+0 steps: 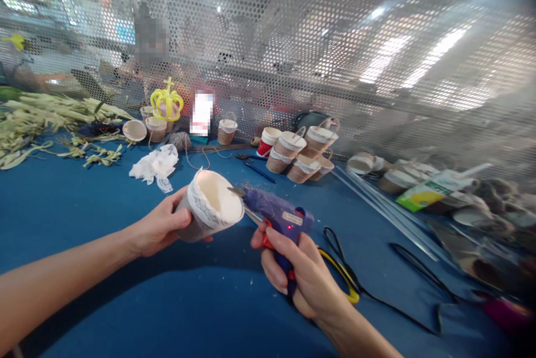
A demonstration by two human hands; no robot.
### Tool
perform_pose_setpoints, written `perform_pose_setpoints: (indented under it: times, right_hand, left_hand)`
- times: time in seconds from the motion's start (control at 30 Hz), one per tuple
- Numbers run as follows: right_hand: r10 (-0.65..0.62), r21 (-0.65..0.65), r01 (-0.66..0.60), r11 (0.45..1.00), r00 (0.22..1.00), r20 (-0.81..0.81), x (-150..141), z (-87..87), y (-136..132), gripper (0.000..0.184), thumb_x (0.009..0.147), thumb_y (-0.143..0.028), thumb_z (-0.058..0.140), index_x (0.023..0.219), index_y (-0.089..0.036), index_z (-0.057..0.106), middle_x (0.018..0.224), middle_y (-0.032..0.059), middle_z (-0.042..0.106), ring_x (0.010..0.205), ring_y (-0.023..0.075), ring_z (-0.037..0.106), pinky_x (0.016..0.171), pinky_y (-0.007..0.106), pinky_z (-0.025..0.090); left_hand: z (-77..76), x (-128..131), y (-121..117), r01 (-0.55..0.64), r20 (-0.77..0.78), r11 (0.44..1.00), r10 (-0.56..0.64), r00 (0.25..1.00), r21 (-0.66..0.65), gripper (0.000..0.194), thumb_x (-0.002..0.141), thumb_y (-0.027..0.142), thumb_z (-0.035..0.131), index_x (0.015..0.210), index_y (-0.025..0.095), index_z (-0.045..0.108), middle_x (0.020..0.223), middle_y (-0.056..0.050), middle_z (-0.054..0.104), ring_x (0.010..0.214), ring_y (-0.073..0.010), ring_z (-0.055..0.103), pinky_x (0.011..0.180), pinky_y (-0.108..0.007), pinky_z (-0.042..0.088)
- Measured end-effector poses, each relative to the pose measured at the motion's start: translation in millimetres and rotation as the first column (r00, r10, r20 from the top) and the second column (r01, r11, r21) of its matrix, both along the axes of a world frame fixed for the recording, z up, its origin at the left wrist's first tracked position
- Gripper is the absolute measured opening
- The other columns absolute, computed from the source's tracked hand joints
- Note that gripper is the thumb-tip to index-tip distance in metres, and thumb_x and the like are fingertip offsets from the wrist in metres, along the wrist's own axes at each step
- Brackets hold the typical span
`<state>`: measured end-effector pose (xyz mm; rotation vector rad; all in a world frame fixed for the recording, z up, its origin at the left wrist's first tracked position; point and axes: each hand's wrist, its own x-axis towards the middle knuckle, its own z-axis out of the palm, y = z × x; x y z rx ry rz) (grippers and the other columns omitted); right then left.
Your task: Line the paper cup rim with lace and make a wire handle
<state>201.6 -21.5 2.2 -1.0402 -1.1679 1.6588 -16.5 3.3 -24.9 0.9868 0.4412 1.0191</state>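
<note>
My left hand [163, 221] is wrapped round a paper cup [205, 232] covered in brown cloth, with white lace round its rim. The cup is tilted, its open mouth facing right and toward me. A blue glue gun [276, 210] is gripped in my right hand [293, 263], the forefinger by its red trigger and a small red light lit. Its nozzle points left and reaches the cup's rim; I cannot tell whether they touch. Behind the gun and right hand are scissors [352, 291] with yellow and black handles, partly hidden.
Several lace-trimmed cups [304, 168] stand at the back, near pliers [251, 158]. Crumpled white lace [154, 165], twine [180, 140] and dried stems [62, 112] lie left. Clear sticks [385, 215] and a black cord [393, 305] lie right. A perforated metal screen [259, 56] stands behind.
</note>
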Motion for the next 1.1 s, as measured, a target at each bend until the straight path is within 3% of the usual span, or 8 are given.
perform_pose_setpoints:
  times: [0.27,0.5,0.7,0.97,1.1]
  right_hand:
    - [-0.018,0.049,0.009,0.999,0.982,0.188,4.2,7.0,1.9,0.030,0.079,-0.040,0.053,0.070,-0.012,0.059,0.034,-0.0065,0.041,0.031,0.0041,0.032,0.035,0.018,0.024]
    - [0.009,0.142,-0.094,0.985,0.862,0.507,14.2,19.3,4.3,0.029,0.079,-0.040,0.053,0.071,-0.013,0.060,0.035,-0.0049,0.047,0.034,0.0059,0.039,0.040,0.020,0.032]
    - [-0.053,0.262,-0.111,0.959,0.835,0.548,19.6,21.1,5.3,0.027,0.079,-0.039,0.053,0.073,-0.014,0.060,0.036,-0.0045,0.048,0.035,0.0068,0.041,0.039,0.020,0.032]
    - [-0.015,0.206,-0.147,0.967,0.781,0.624,21.4,23.9,7.9,0.026,0.077,-0.038,0.055,0.069,-0.014,0.061,0.037,-0.0045,0.048,0.036,0.0075,0.044,0.042,0.020,0.039]
    - [-0.037,0.222,-0.126,0.967,0.792,0.609,22.8,28.4,4.5,0.025,0.075,-0.038,0.058,0.069,-0.015,0.062,0.036,-0.0045,0.048,0.035,0.0078,0.044,0.041,0.021,0.040]
  left_hand:
    - [4.0,-2.2,3.8,-0.055,-0.091,0.998,0.057,0.994,0.024,0.061,0.051,0.045,0.077,0.102,0.018,0.057,0.083,-0.007,0.063,0.069,-0.0178,0.060,0.059,-0.027,0.052]
    - [1.5,-7.4,7.4,-0.086,-0.236,0.996,0.093,0.967,0.038,0.072,0.050,0.042,0.077,0.113,0.017,0.051,0.085,-0.006,0.060,0.066,-0.0171,0.059,0.058,-0.028,0.052]
    - [3.7,-7.7,7.4,-0.034,-0.218,0.999,0.041,0.975,0.036,0.064,0.050,0.046,0.076,0.103,0.016,0.055,0.081,-0.006,0.059,0.062,-0.0147,0.058,0.053,-0.025,0.052]
    - [1.2,-8.7,9.3,0.046,-0.177,0.997,-0.035,0.984,0.056,0.061,0.055,0.048,0.073,0.104,0.016,0.056,0.074,-0.007,0.063,0.057,-0.0140,0.057,0.049,-0.023,0.051]
    - [-0.1,-9.0,9.8,0.083,-0.157,0.996,-0.078,0.984,0.027,0.054,0.058,0.048,0.071,0.099,0.016,0.058,0.075,-0.008,0.063,0.058,-0.0141,0.057,0.049,-0.023,0.051]
